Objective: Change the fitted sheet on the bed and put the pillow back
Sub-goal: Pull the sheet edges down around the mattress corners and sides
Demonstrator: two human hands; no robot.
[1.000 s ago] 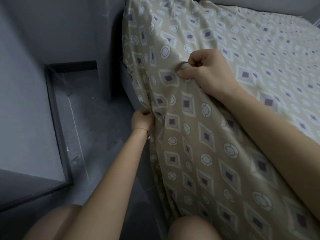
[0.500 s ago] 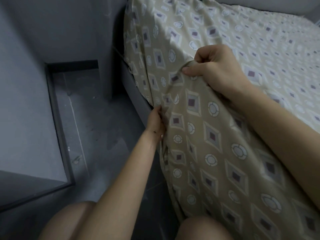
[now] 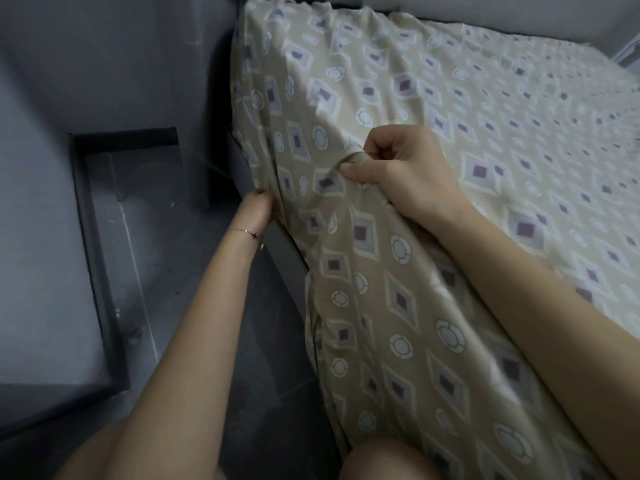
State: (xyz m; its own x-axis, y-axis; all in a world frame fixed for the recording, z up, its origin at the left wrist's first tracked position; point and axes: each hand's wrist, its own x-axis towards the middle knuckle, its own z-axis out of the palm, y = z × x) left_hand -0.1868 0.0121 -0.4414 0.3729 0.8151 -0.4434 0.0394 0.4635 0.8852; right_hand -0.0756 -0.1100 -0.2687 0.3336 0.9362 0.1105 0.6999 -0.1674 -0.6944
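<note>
A beige fitted sheet [image 3: 398, 271] with purple diamonds and pale circles covers the mattress and hangs over its left side. My right hand [image 3: 398, 168] pinches a fold of the sheet on top, near the mattress edge. My left hand [image 3: 258, 207] reaches in at the side of the bed, its fingers tucked behind the hanging sheet where it meets the dark bed frame [image 3: 287, 254]; those fingers are hidden. No pillow is in view.
A grey floor [image 3: 180, 271] runs along the left of the bed. A grey wall with a dark baseboard [image 3: 100, 265] closes the narrow gap on the left. My knees [image 3: 388, 459] are at the bottom of the view.
My left hand has moved up and farther along the bed's side, under the sheet's edge. My right hand keeps its pinch and has shifted slightly toward me.
</note>
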